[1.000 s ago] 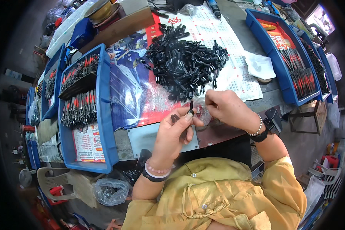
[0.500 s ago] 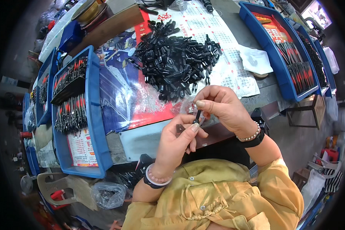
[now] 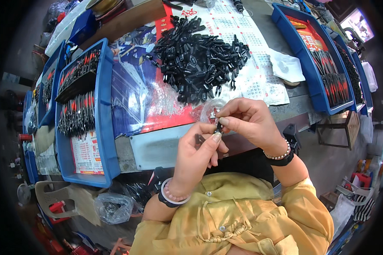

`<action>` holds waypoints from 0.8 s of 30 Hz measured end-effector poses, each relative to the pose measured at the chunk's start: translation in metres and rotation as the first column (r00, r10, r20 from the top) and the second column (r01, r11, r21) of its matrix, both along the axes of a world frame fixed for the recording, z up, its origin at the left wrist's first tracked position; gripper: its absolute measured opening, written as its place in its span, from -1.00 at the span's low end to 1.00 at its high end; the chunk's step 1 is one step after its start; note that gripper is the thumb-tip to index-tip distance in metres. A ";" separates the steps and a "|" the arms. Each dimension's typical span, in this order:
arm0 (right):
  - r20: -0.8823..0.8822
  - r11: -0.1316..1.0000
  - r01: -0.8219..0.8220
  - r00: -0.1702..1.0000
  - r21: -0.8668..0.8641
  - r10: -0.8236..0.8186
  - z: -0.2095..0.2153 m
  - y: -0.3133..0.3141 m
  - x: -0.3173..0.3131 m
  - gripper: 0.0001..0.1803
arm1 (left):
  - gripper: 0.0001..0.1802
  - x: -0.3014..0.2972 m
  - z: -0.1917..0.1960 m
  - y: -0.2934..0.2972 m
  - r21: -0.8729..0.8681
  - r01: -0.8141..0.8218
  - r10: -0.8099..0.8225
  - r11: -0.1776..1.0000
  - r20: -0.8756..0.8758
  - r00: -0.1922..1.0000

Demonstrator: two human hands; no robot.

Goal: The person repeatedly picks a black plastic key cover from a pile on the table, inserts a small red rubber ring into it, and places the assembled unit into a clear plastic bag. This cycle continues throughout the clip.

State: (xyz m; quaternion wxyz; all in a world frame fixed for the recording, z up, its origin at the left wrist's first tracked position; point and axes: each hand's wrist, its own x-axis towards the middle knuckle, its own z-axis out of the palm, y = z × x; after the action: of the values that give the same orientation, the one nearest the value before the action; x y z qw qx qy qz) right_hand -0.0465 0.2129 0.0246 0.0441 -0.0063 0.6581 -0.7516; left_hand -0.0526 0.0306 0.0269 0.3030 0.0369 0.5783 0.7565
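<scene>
My left hand (image 3: pixel 198 155) and my right hand (image 3: pixel 247 121) meet just in front of the table's near edge, both pinching one small black plastic part (image 3: pixel 218 128) between their fingertips. A large heap of the same black parts (image 3: pixel 200 59) lies on printed paper sheets (image 3: pixel 259 72) just beyond the hands. A small clear round dish (image 3: pixel 209 111) sits right behind my fingers on the table.
A blue tray (image 3: pixel 102 123) at the left holds rows of red-and-black pieces, with more blue trays behind it. Another blue tray (image 3: pixel 302 55) of similar pieces stands at the right. A clear bag (image 3: pixel 112 207) hangs under the table at the lower left.
Both hands have drawn back from the heap toward my body and risen slightly, keeping the small black part pinched between them.
</scene>
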 end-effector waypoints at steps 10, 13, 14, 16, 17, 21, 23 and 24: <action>-0.128 0.987 0.162 0.978 -0.017 -0.163 0.000 -0.021 0.018 -0.92 | -0.63 0.010 0.011 -0.003 0.072 0.016 -0.007 0.997 -0.130 0.991; -0.162 0.982 0.188 0.969 -0.011 -0.187 -0.001 -0.025 0.021 -0.90 | -0.63 0.013 0.011 -0.005 0.073 0.002 0.007 0.997 -0.123 0.992; -0.170 0.981 0.195 0.967 0.015 -0.190 -0.002 -0.026 0.021 -0.89 | -0.65 0.014 0.011 -0.005 0.091 -0.015 0.027 0.996 -0.133 0.991; -0.208 0.978 0.199 0.961 0.067 -0.181 -0.002 -0.027 0.021 -0.88 | -0.68 0.016 0.010 -0.004 0.102 -0.055 0.068 0.993 -0.131 0.989; -0.237 0.976 0.199 0.956 0.094 -0.172 -0.002 -0.028 0.020 -0.88 | -0.71 0.016 0.010 -0.003 0.108 -0.082 0.096 0.991 -0.136 0.986; -0.310 0.981 0.160 0.943 0.107 -0.120 -0.001 -0.030 0.011 -0.89 | -0.77 0.011 0.009 -0.004 0.103 -0.138 0.152 0.985 -0.143 0.978; -0.280 0.992 0.110 0.956 0.063 -0.088 0.000 -0.032 0.003 -0.89 | -0.78 0.003 0.009 -0.006 0.115 -0.172 0.185 0.978 -0.115 0.976; -0.272 0.995 0.085 0.960 0.049 -0.068 0.001 -0.035 -0.002 -0.89 | -0.77 -0.001 0.008 -0.007 0.129 -0.202 0.213 0.971 -0.080 0.974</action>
State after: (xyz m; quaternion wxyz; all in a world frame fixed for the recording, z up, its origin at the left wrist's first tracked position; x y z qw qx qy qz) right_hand -0.0483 0.1778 0.0252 -0.0749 -0.0818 0.6800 -0.7248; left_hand -0.0541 0.0237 0.0349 0.1920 0.0298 0.5462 0.8148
